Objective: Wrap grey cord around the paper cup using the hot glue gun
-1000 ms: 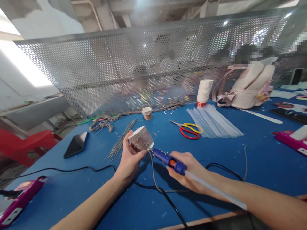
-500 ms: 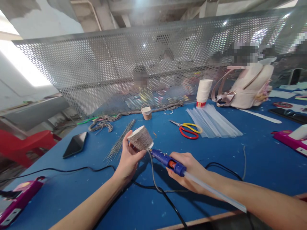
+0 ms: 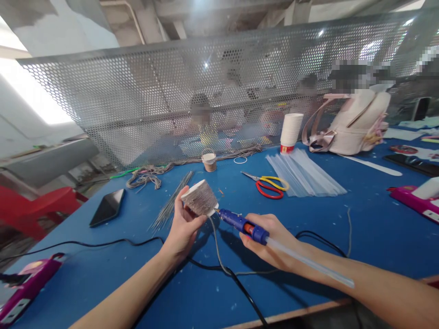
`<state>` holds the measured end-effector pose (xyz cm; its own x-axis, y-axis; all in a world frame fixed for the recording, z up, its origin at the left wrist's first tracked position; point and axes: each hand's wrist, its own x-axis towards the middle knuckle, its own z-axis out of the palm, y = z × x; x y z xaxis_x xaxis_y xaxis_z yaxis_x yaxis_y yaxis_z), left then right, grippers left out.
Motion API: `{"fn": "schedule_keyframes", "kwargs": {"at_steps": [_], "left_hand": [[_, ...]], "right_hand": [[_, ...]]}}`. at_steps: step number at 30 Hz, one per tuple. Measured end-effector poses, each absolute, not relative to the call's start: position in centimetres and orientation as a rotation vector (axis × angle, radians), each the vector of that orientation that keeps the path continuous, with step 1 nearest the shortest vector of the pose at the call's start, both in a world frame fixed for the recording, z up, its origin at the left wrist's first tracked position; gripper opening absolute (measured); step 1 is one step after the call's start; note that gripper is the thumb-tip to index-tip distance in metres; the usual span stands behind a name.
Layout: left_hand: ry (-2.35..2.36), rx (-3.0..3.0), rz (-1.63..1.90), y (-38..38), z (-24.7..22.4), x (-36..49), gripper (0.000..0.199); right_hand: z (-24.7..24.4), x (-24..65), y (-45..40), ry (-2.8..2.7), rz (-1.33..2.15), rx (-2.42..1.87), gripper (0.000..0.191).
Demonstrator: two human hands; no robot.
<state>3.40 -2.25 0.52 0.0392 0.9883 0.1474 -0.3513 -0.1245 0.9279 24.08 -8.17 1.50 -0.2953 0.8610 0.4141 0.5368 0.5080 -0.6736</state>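
Note:
My left hand [image 3: 183, 228] grips a paper cup [image 3: 200, 199] wound with grey cord, tilted on its side above the table. From the cup's lower end a loose grey cord [image 3: 216, 246] hangs down to the tabletop. In my right hand [image 3: 270, 240] is a blue hot glue gun [image 3: 236, 220], with a long clear glue stick [image 3: 312, 262] jutting from its back. The gun's nozzle is at the cup's bottom edge, near the cord; whether it touches is too small to tell.
Scissors [image 3: 269, 185], clear glue sticks [image 3: 303, 176], stacked paper cups [image 3: 291, 132] and a small bucket-shaped cup [image 3: 209, 161] stand or lie beyond my hands. Grey wires [image 3: 173, 201] and a phone [image 3: 108, 208] are leftward. A black cable [image 3: 240, 285] crosses below. A perforated screen [image 3: 137, 105] borders the table.
The glue gun and my right hand have shifted slightly right and up, the nozzle now along the cup's bottom edge. My left hand and the cup have moved slightly left.

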Motion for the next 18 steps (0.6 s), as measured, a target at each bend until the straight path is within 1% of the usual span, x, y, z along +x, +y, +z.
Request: {"fn": "schedule_keyframes", "kwargs": {"at_steps": [3, 9, 13, 18], "left_hand": [[0.838, 1.076, 1.403, -2.3, 0.6, 3.4, 0.082], [0.866, 1.062, 1.402, -2.3, 0.7, 3.6, 0.086], [0.842, 1.071, 1.392, -2.3, 0.9, 3.5, 0.084], [0.84, 1.086, 1.386, -2.4, 0.9, 3.3, 0.084]], "right_hand": [[1.7, 24.1, -8.1, -1.979, 0.546, -1.147, 0.024], [0.9, 23.7, -8.5, -2.023, 0.568, -1.129, 0.02], [1.2, 23.9, -8.3, -2.005, 0.588, -1.133, 0.019], [1.9, 24.2, -8.0, -1.954, 0.549, -1.166, 0.026]]}}
